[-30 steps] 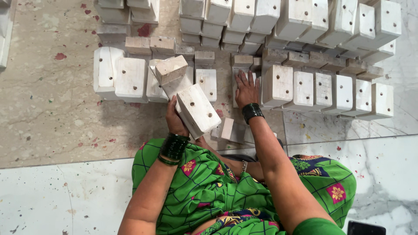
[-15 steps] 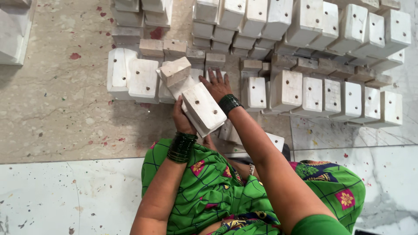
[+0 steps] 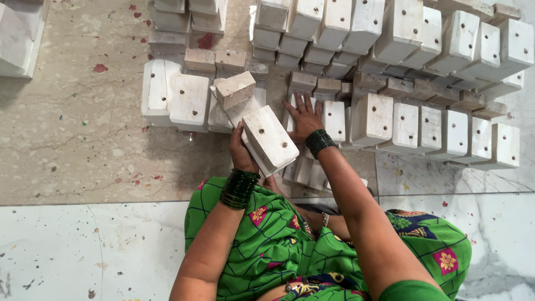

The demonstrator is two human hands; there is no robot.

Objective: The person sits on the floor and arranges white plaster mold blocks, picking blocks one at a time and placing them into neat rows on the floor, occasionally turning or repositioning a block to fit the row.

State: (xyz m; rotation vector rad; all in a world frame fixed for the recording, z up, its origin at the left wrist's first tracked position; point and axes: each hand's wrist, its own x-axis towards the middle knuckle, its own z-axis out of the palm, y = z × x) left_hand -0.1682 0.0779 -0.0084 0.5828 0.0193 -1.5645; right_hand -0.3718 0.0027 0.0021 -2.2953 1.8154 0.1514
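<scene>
The left hand (image 3: 241, 151) grips a pale rectangular block (image 3: 270, 139) from its near side, thumb and fingers closed around the edge, so the block stands tilted above the floor with its broad face, marked by two small holes, turned upward. A second, smaller block (image 3: 236, 89) sits just beyond it, touching its far end. The right hand (image 3: 304, 116) lies flat and open, fingers spread, pressed on the low blocks in the row (image 3: 335, 120) ahead (it holds nothing). Half a second ago that hand was closer to the held block, almost beside its upper corner; now it has slid to the right and forward, with a clear gap between it and the tilted piece. The left hand's hold on the block looks unchanged. Dark green bangles (image 3: 239, 188) ring the left wrist, and a dark band (image 3: 319, 141) the right. Further rows of white blocks (image 3: 423, 128) stand to the right, stacked ones (image 3: 334, 28) behind, on the speckled stone floor (image 3: 72, 139). A green patterned garment (image 3: 278, 245) fills the foreground.
</scene>
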